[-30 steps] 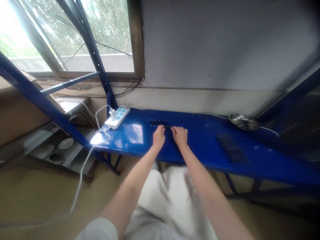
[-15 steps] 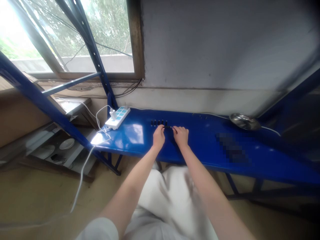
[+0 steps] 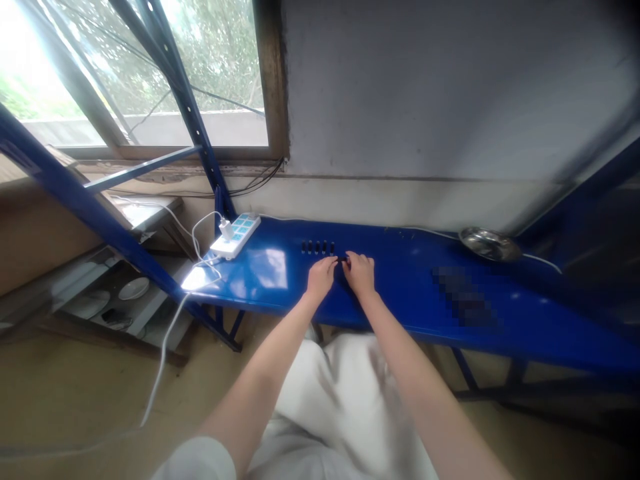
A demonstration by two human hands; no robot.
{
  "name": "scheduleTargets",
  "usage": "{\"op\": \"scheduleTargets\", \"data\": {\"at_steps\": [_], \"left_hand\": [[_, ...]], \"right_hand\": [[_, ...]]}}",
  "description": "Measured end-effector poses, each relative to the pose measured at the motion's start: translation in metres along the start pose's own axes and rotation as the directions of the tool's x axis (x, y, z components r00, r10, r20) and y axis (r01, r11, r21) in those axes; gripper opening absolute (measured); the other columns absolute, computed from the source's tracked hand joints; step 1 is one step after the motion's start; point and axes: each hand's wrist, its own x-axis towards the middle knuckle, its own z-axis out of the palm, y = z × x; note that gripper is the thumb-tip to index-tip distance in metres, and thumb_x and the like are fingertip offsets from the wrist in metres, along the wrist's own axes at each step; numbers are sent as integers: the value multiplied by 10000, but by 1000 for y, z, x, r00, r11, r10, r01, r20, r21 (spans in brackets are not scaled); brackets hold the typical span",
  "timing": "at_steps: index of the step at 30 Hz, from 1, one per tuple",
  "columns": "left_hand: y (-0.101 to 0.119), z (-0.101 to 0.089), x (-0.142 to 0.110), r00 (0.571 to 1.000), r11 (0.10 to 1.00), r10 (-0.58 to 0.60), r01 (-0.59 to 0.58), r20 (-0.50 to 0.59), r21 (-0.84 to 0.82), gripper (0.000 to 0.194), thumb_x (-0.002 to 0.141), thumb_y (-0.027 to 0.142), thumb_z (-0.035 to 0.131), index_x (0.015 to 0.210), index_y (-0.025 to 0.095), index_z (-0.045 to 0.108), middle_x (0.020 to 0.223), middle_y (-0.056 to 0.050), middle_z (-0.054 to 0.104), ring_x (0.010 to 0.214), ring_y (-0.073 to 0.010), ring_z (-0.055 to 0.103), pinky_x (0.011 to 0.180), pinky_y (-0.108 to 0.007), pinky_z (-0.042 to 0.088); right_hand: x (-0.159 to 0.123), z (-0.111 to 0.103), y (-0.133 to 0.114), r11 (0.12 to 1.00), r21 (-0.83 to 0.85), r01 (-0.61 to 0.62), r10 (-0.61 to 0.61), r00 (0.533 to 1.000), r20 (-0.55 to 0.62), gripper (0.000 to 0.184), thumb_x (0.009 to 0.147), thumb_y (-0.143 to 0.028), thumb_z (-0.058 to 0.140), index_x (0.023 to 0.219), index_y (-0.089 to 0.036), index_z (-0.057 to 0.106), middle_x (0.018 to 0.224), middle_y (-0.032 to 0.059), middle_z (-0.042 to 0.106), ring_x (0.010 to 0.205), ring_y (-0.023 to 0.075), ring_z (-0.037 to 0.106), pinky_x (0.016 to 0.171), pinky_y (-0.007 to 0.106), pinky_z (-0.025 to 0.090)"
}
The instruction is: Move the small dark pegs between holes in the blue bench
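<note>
On the blue table (image 3: pixel 400 267), my left hand (image 3: pixel 319 277) and my right hand (image 3: pixel 361 275) are close together, fingertips pinched around a small dark piece (image 3: pixel 342 259) between them. Its kind is too small to make out, and the fingers hide most of it. Just beyond my left hand, several small black pieces with pale ends (image 3: pixel 317 247) stand out in a short row on the tabletop. The rightmost one lies near my left fingertips.
A white power strip (image 3: pixel 236 236) with a plug sits at the table's left end. A shiny metal dish (image 3: pixel 489 244) stands at the back right, and a blurred dark patch (image 3: pixel 465 297) lies nearer. Tiny bits (image 3: pixel 400 232) lie along the back edge.
My hands have drawn closer together, the left shifting slightly right and down. Less of the dark piece shows between them, and the row's rightmost piece shows more fully.
</note>
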Motion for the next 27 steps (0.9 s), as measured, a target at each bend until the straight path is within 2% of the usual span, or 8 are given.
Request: {"op": "scheduleTargets", "data": {"at_steps": [5,9,11,13,15,18,21,27], "left_hand": [[2,0,1,999,1000,-20,20,46,-8,224,864,241,457,983,199,642,996,-62,675,916,-181,630,844,-340,494],[6,-2,2,995,989,-93,97,42,-108,310,831,269,515,1131,205,558,1001,-64,654,838,-150,628,787,-304,503],[7,-2,3,987,976,-160,157,-10,-150,338,828,288,514,1151,188,527,952,-67,644,775,-134,616,729,-282,504],[6,-3,3,976,965,-210,197,-62,-171,281,838,295,488,1080,168,550,887,-66,635,752,-131,600,698,-269,495],[6,-4,4,969,959,-233,214,-81,-187,220,841,291,470,984,160,575,840,-62,627,739,-130,588,694,-266,485],[6,-6,5,961,949,-262,240,-86,-207,183,838,282,460,897,159,582,808,-53,620,718,-126,572,702,-264,472],[7,-9,6,948,935,-305,279,-91,-218,174,835,267,452,889,163,581,796,-47,617,712,-124,567,704,-259,462],[2,-10,7,906,878,-418,383,-72,-286,162,832,261,444,857,167,574,770,-32,612,704,-114,572,702,-250,459]], "right_hand": [[0,-3,-4,999,-32,-13,14,1000,12,250,840,-207,403,999,-111,570,879,130,648,805,236,535,731,342,306],[2,-1,-2,999,-11,-53,54,998,21,218,856,-220,383,933,-120,560,825,127,646,774,234,546,744,354,314],[5,2,2,989,57,-135,135,991,17,215,867,-276,390,907,-137,549,823,118,644,771,231,555,752,360,328],[11,4,6,960,137,-245,242,969,43,223,859,-347,415,855,-163,540,829,101,642,772,226,563,750,363,347],[19,7,10,917,195,-347,329,937,116,220,824,-388,469,799,-180,538,823,80,640,769,218,568,733,355,366],[30,12,11,873,226,-432,383,894,231,181,763,-368,551,758,-187,551,803,53,640,745,198,570,700,330,381],[37,18,6,870,225,-438,380,888,259,162,750,-349,565,751,-187,570,795,41,642,740,186,569,690,321,381],[39,28,1,900,164,-403,362,903,230,145,758,-321,556,762,-181,595,799,49,646,770,190,569,721,338,373]]}}
